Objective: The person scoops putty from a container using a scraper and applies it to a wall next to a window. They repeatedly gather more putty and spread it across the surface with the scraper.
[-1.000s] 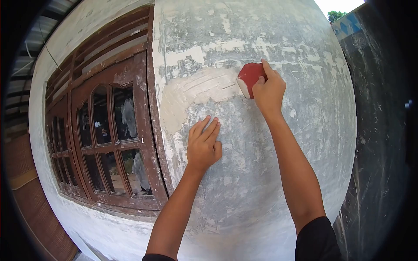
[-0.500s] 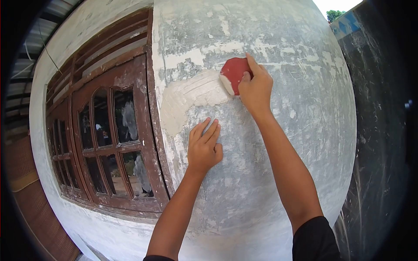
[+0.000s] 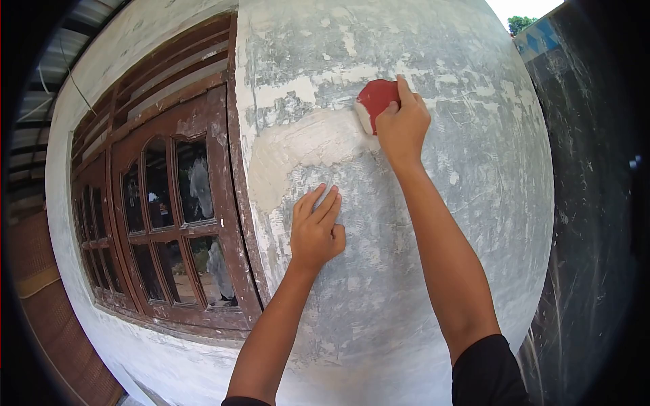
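Note:
My right hand (image 3: 405,128) grips a red putty scraper (image 3: 380,96) against the upper part of the wall (image 3: 379,271). Pale filler coats the scraper's left edge. Left of the tool, a smeared band of cream-coloured putty (image 3: 298,145) runs across the grey plaster and bends down toward the window frame. My left hand (image 3: 316,227) lies against the wall just below that band, its fingers stretched upward and holding nothing. The scraper's far side and the fingers behind it are hidden.
A brown wooden window (image 3: 169,216) with glass panes and slats above is set in the wall at the left. At the right stands a dark, scratched panel (image 3: 589,223). A brown woven sheet (image 3: 57,318) is at the lower left, beneath a corrugated roof (image 3: 40,101).
My right hand has slid the scraper a short way right and slightly up, lengthening the putty band to the right. My left hand stays almost in place.

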`<state>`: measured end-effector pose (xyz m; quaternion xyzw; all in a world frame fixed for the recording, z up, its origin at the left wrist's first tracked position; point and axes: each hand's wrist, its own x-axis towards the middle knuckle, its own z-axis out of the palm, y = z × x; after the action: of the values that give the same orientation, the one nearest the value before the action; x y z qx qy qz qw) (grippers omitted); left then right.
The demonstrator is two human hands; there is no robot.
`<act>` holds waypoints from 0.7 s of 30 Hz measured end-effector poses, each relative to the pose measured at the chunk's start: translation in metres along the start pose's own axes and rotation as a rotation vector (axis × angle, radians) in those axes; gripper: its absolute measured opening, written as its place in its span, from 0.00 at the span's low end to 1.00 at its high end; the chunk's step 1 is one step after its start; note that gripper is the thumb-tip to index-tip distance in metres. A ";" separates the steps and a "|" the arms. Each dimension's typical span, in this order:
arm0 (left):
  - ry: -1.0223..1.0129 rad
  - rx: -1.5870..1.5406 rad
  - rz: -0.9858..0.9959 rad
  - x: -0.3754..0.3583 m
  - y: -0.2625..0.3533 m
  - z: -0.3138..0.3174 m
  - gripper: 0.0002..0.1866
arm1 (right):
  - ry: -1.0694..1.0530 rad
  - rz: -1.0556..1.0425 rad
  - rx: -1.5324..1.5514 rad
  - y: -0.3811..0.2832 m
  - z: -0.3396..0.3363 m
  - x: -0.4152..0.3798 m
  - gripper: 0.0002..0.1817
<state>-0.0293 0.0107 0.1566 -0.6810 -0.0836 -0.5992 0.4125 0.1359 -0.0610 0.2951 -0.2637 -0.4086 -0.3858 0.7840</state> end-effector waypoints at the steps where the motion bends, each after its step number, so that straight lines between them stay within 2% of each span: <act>1: 0.002 0.001 -0.003 0.000 -0.001 0.000 0.24 | -0.076 -0.018 0.087 -0.016 0.009 -0.008 0.27; 5: -0.012 -0.015 -0.006 -0.001 -0.003 -0.001 0.24 | -0.349 -0.133 0.346 -0.065 0.062 -0.047 0.27; 7: -0.041 -0.051 -0.012 -0.004 -0.006 0.000 0.24 | -0.357 -0.142 0.331 -0.072 0.075 -0.051 0.26; 8: -0.038 -0.051 -0.011 -0.002 -0.005 0.000 0.24 | -0.356 -0.146 0.330 -0.067 0.077 -0.046 0.26; 11: -0.034 -0.021 -0.001 0.000 -0.002 -0.002 0.24 | -0.264 0.040 0.111 -0.040 0.061 -0.023 0.28; 12: -0.020 -0.019 0.000 0.000 -0.002 -0.001 0.24 | -0.302 0.102 0.064 -0.026 0.048 -0.009 0.30; 15: -0.009 -0.003 0.001 -0.001 0.000 -0.001 0.25 | -0.150 0.150 -0.099 0.020 0.013 0.018 0.31; 18: -0.007 0.019 0.008 0.000 0.001 0.000 0.25 | -0.047 0.090 -0.118 0.021 -0.004 0.018 0.34; 20: -0.005 0.025 0.011 0.000 0.002 0.000 0.25 | -0.039 -0.082 0.061 0.000 0.007 0.001 0.39; 21: -0.016 0.031 0.010 0.000 0.002 -0.001 0.26 | -0.123 -0.087 0.115 -0.014 0.015 -0.009 0.32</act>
<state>-0.0285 0.0089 0.1555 -0.6798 -0.0929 -0.5902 0.4254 0.1150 -0.0549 0.2969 -0.2233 -0.4884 -0.3782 0.7540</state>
